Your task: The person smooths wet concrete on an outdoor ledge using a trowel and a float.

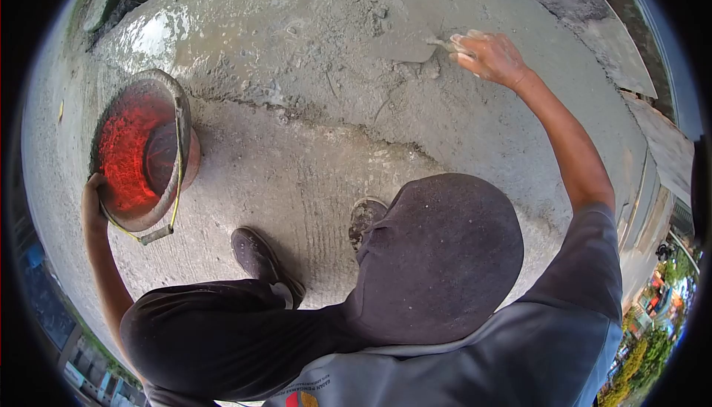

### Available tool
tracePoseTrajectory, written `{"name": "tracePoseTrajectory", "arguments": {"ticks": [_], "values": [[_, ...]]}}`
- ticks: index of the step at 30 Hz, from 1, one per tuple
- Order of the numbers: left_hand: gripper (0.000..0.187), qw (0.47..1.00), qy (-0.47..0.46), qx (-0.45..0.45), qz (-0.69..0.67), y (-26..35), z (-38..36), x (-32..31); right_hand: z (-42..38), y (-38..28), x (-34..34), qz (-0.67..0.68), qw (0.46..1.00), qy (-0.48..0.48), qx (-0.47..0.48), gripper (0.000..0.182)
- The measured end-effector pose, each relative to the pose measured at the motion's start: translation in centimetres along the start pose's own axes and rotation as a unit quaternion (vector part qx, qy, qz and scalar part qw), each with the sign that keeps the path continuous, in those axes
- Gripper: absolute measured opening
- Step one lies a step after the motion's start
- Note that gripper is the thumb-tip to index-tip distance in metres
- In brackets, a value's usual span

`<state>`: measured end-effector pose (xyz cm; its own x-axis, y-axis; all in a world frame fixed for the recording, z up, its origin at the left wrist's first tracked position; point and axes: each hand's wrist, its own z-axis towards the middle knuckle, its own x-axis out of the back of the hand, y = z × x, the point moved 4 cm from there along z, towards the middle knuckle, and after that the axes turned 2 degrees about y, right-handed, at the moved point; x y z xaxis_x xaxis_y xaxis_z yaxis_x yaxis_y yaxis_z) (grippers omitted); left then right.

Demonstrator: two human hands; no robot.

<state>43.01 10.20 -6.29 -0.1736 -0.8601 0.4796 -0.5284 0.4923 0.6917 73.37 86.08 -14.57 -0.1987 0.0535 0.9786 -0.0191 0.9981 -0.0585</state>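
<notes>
My left hand [93, 201] is closed on the rim of a bucket [133, 155], its fingers partly hidden behind the edge. The bucket tilts so that its red, cement-smeared inside faces me, and its wire handle with a grey grip hangs over the near side. My right hand [488, 57], coated with grey cement, is wrapped around the handle of a trowel [415, 49]. The trowel's blade lies flat on the wet concrete [334, 43] and blends into it, so its outline is hard to make out.
A ragged edge [356, 131] separates the wet concrete from the older ribbed slab [245, 162] under my shoes [261, 253]. Shiny water [152, 36] lies at the upper left. Boards [608, 21] border the concrete at the right, with plants [645, 362] beyond.
</notes>
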Motion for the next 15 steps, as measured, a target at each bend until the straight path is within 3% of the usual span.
{"name": "tracePoseTrajectory", "arguments": {"ticks": [3, 12, 15], "values": [[0.011, 1.000, -0.015, 0.002, -0.010, -0.5, -0.4, 0.4, -2.4, 0.3, -1.8, -0.012, 0.999, -0.005, 0.043, 0.043], [0.012, 1.000, 0.002, -0.019, -0.003, 1.1, 0.2, -0.3, 4.2, 4.4, -3.1, 0.045, 0.994, 0.074, -0.064, 0.044], [0.014, 1.000, 0.012, -0.010, 0.003, 1.4, -1.2, -1.0, 2.3, 2.4, -2.1, 0.040, 0.997, 0.028, -0.065, 0.043]]}}
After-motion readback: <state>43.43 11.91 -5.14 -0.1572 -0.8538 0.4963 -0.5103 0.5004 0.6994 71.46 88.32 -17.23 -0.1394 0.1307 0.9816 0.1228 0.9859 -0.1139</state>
